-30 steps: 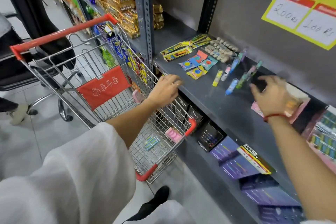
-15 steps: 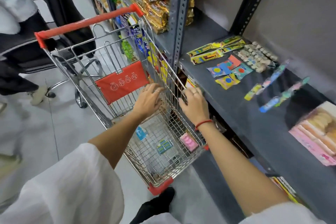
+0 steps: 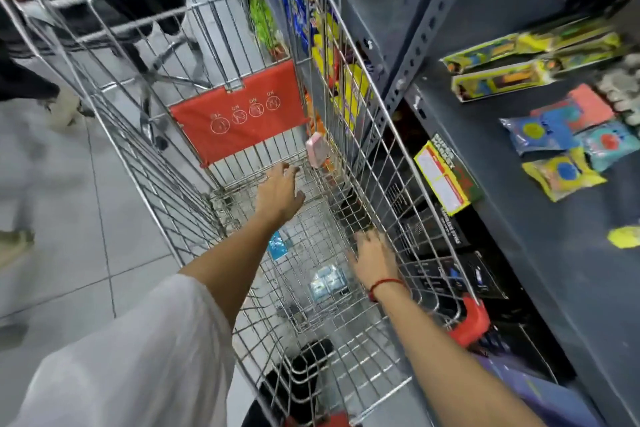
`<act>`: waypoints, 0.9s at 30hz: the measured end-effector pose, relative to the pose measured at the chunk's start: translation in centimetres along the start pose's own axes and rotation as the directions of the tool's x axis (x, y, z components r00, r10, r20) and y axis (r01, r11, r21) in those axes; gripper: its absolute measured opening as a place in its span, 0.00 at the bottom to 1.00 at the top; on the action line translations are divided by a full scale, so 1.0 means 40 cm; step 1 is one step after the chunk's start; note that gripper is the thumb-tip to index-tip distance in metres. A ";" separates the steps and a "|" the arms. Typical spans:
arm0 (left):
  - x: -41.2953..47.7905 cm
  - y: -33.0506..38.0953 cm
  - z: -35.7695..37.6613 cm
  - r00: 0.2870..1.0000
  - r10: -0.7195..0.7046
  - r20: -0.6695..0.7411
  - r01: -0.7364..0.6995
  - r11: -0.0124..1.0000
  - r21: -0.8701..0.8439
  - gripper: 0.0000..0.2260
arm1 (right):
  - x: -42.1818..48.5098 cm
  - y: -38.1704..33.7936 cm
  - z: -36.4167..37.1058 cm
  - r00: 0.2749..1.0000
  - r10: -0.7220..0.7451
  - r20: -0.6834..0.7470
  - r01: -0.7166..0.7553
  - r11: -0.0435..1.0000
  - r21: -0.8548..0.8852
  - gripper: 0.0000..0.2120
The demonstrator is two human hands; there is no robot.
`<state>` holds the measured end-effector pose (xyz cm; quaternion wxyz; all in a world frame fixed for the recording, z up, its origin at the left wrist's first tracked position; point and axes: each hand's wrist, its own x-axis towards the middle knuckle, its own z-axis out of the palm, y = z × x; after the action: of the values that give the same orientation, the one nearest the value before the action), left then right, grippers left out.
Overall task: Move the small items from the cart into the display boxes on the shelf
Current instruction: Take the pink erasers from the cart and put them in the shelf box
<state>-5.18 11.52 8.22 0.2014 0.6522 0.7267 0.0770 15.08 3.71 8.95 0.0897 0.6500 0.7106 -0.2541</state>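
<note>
The wire cart [image 3: 375, 104] stands against the grey shelf [image 3: 498, 204]. On the cart floor lie a light-blue packet [image 3: 326, 281] and a small blue packet [image 3: 278, 246]. A pink item [image 3: 315, 150] leans on the right wall. My left hand [image 3: 278, 191] reaches deep into the cart below the red flap [image 3: 239, 116], fingers spread, holding nothing. My right hand [image 3: 373, 258] is low inside the cart by the right wall, just right of the light-blue packet, fingers extended with nothing visible in them. No display box is in view.
On the shelf top lie long yellow-green boxes [image 3: 502, 80] and small coloured packets [image 3: 562, 173]. A yellow price tag [image 3: 441, 180] hangs on the shelf edge, with dark boxes [image 3: 450, 274] below. A chair base [image 3: 166, 73] and people's legs stand beyond the cart.
My right hand left the shelf, crossed to the cart rim and dropped inside. My left hand went from the rim deeper toward the red flap. The view tilted down into the cart.
</note>
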 end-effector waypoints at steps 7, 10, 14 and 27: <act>0.162 0.021 0.133 0.998 -0.056 0.022 0.057 0.996 -0.074 0.25 | 0.031 0.090 0.148 0.976 0.147 0.163 -0.135 0.987 -0.082 0.20; 0.229 0.031 0.184 0.999 -0.046 -0.021 0.044 0.995 -0.089 0.27 | 0.062 0.117 0.185 0.980 0.166 0.108 -0.150 0.978 -0.141 0.22; 0.311 0.054 0.217 0.987 -0.096 -0.127 0.063 0.968 -0.243 0.18 | 0.094 0.138 0.207 0.982 0.181 0.051 -0.168 0.967 -0.193 0.19; 0.329 0.060 0.237 0.991 -0.129 -0.045 0.121 0.982 -0.145 0.16 | 0.115 0.111 0.198 0.992 0.123 0.036 -0.117 0.984 -0.138 0.24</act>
<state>-0.16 23.31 -2.00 0.2317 0.5870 0.7642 0.1333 17.13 4.07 -1.02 0.1645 0.6784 0.6834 -0.2139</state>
